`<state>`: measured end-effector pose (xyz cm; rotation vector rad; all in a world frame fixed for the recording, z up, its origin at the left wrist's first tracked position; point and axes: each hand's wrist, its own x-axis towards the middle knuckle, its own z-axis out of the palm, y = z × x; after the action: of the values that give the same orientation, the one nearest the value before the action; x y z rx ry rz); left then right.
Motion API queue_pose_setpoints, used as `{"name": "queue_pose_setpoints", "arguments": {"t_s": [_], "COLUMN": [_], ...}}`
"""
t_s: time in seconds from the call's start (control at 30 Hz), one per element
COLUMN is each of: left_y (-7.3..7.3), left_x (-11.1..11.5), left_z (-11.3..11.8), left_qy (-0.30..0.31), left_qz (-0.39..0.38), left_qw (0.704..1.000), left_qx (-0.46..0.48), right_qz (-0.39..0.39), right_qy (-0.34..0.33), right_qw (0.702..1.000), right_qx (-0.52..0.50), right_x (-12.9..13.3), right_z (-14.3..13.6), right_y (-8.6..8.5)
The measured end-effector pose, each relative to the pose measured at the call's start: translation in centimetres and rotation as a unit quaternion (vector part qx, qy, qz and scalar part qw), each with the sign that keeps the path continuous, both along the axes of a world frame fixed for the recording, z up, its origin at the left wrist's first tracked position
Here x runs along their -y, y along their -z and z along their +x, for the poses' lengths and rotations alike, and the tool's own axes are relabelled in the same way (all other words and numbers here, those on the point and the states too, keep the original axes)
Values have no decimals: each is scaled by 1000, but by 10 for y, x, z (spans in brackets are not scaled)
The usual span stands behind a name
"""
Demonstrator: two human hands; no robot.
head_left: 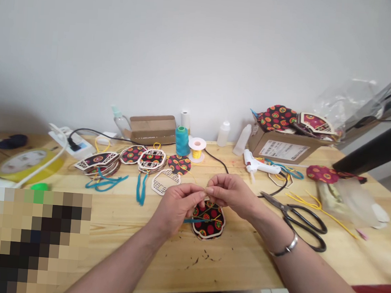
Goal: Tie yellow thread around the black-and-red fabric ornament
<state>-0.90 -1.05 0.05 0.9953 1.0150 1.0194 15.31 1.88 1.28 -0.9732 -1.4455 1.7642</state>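
Fingertip to fingertip, my left hand (180, 204) and my right hand (230, 194) pinch together above the table. Between them is a thin strand, apparently yellow thread, mostly hidden by the fingers. Just below lies a dark, flower-patterned fabric piece (208, 231) with a pale scalloped edge; blue cord and a yellow strand lie across it. Behind my hands stand a white spool of yellow thread (197, 154) and a teal thread cone (182, 142). A pale cut-out lattice frame (160, 183) rests beyond my left hand.
Black-handled scissors (292, 213) and a white glue gun (260, 164) lie at right. A cardboard box (276, 146) holds more patterned pieces. Left are stacked ornaments (97, 162), a power strip (72, 143) and a tape roll (31, 165). Squeeze bottles (223, 134) stand near the wall.
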Motion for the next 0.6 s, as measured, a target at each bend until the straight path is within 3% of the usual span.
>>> {"name": "queue_pose_setpoints", "arguments": {"t_s": [0.13, 0.3, 0.47, 0.6], "left_y": [-1, 2, 5, 6], "left_x": [0, -3, -4, -4], "left_z": [1, 0, -1, -1], "left_qy": [-38, -70, -85, -89], "left_qz": [4, 12, 26, -8], "left_qw": [999, 997, 995, 995], "left_qx": [1, -25, -51, -37], "right_qz": [60, 153, 164, 209], "right_qy": [13, 23, 26, 41], "right_qw": [996, 966, 960, 947], "right_qx": [72, 208, 226, 242], "right_x": [-1, -4, 0, 12], "right_z": [2, 9, 10, 2], "right_y": [-4, -7, -9, -13]}}
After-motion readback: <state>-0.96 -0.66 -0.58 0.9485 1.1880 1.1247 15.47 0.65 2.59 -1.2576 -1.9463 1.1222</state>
